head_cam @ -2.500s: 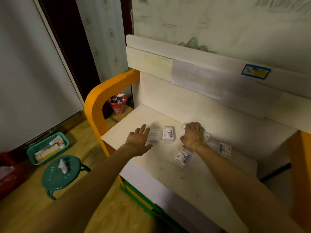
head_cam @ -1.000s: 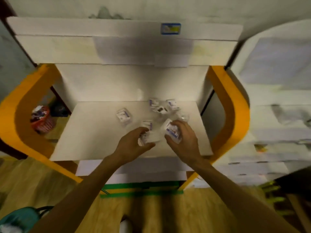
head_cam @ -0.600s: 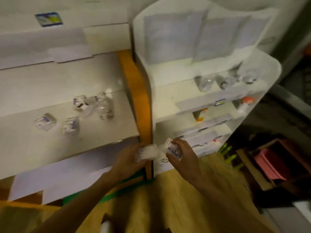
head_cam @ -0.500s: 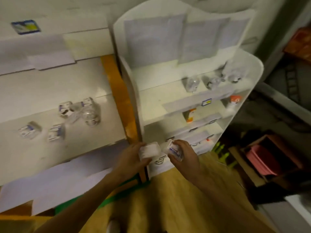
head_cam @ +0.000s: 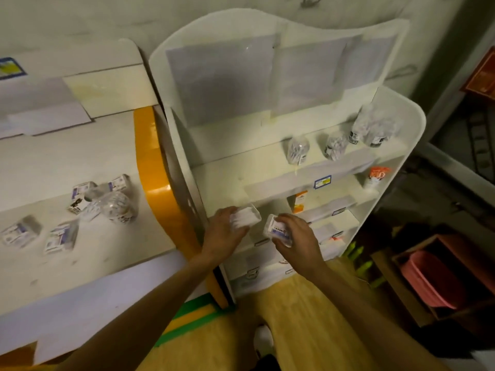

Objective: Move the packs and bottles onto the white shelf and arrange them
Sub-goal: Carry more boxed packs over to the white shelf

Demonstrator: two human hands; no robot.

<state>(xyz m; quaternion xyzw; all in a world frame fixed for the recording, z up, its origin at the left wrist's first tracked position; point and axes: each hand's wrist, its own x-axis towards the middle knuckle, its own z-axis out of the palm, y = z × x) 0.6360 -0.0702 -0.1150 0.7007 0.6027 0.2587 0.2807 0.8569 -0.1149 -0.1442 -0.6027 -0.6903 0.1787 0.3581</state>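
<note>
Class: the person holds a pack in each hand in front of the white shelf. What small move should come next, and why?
Probably lift the left hand and set its pack on the bare left part of the white shelf top tier. Bottles already fill the right part of that tier, and the right hand grips a second pack.

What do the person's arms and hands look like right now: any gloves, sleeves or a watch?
Both are bare. The left hand and right hand wear no gloves, and no rings, watch or wristband show. Both forearms are uncovered right to the bottom edge of the head view, with no sleeve, cable or marking in sight.
</note>
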